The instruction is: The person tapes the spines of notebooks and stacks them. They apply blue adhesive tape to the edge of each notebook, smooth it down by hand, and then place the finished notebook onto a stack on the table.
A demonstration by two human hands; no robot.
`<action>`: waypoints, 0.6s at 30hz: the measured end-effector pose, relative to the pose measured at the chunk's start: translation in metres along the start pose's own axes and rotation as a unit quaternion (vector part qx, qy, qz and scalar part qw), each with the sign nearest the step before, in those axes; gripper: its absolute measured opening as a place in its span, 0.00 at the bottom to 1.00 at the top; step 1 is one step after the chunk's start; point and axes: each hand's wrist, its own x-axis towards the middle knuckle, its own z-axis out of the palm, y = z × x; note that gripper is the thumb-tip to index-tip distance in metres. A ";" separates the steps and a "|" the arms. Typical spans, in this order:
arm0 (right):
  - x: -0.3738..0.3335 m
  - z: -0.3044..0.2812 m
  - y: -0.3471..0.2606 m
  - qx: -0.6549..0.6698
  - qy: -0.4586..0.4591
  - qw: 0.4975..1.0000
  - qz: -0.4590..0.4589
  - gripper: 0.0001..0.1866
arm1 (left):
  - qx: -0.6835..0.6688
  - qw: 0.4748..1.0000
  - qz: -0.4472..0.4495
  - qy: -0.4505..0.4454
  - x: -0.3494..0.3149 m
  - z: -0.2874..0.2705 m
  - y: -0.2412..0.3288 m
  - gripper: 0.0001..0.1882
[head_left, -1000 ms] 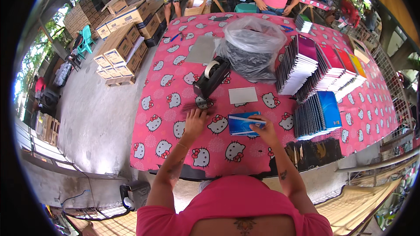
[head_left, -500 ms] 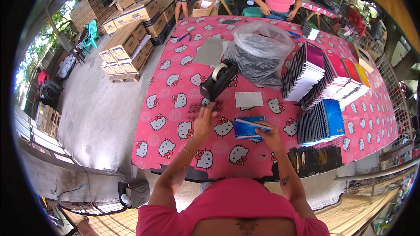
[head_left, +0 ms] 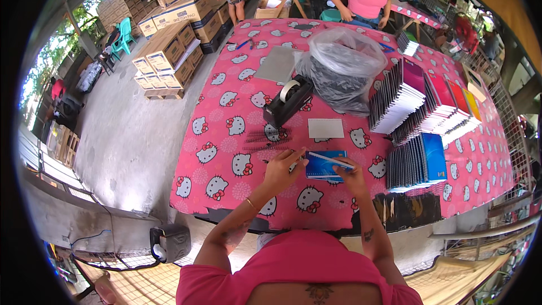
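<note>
My right hand (head_left: 351, 174) is closed on a thin white pad (head_left: 330, 160), seen nearly edge-on. It slants above blue-covered notebooks (head_left: 320, 170) lying on the table. At the pad's left end is my left hand (head_left: 285, 168), its thumb and fingers drawn together; whatever they hold is too small to make out. Several black wire coils (head_left: 268, 135) lie just beyond the left hand. Farther off stands a black tape dispenser (head_left: 288, 101) with a roll in it. A small white sheet (head_left: 326, 128) with holes along its edge rests beyond the notebooks.
Stacks of blue (head_left: 415, 161), purple (head_left: 398, 93) and red (head_left: 437, 99) spiral notebooks stand at the right. A plastic bag (head_left: 341, 70) of dark coils and a grey board (head_left: 275, 63) sit farther back. Cartons (head_left: 166, 59) are piled on the floor at left. Two people stand beyond the table.
My left hand has come away from the black coils, moving right and nearer to the left end of the pad. My right hand still holds the pad. The view has shifted slightly.
</note>
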 end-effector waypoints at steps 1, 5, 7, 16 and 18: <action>0.001 -0.001 0.001 0.001 0.001 1.000 -0.006 0.13 | 0.020 1.000 -0.007 -0.008 0.001 0.001 0.000 0.18; 0.001 0.004 -0.001 -0.015 0.015 1.000 -0.001 0.12 | 0.018 1.000 -0.014 0.004 0.001 0.004 -0.009 0.14; 0.003 0.010 -0.002 -0.046 0.007 0.998 -0.031 0.12 | 0.061 0.998 -0.009 0.019 -0.006 0.008 -0.028 0.12; -0.004 0.000 -0.010 -0.035 0.012 0.999 -0.021 0.12 | 0.080 0.980 0.145 -0.111 0.024 0.009 -0.033 0.14; 0.000 -0.003 -0.005 -0.024 -0.005 0.999 -0.026 0.12 | 0.088 0.977 0.150 -0.123 0.023 0.011 -0.036 0.14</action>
